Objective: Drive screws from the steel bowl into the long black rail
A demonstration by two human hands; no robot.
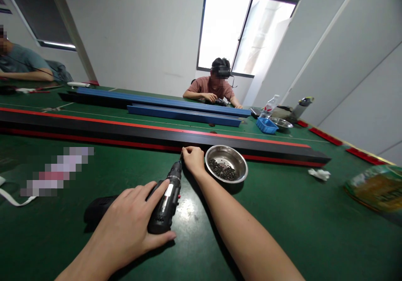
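My left hand (pixel 135 214) is wrapped round a black cordless drill (pixel 169 197) that lies low over the table, its bit pointing away from me. At the tip of the bit, my right hand (pixel 194 158) is closed in a pinch; what its fingertips hold is too small to make out. Just beyond the fingers runs a long black bar with red edges (pixel 150 137), lying across the table. Right beside my right hand stands a round metal bowl (pixel 242 163) with many small dark screws (pixel 221 171) in it.
Two long blue bars (pixel 185 115) lie farther back. A blue plastic basket (pixel 266 126), a bottle (pixel 270 105) and another metal bowl (pixel 282 124) stand at the back right. Crumpled tissue (pixel 319 174) and a plastic bag (pixel 377 186) lie to the right. Two other people sit across the table.
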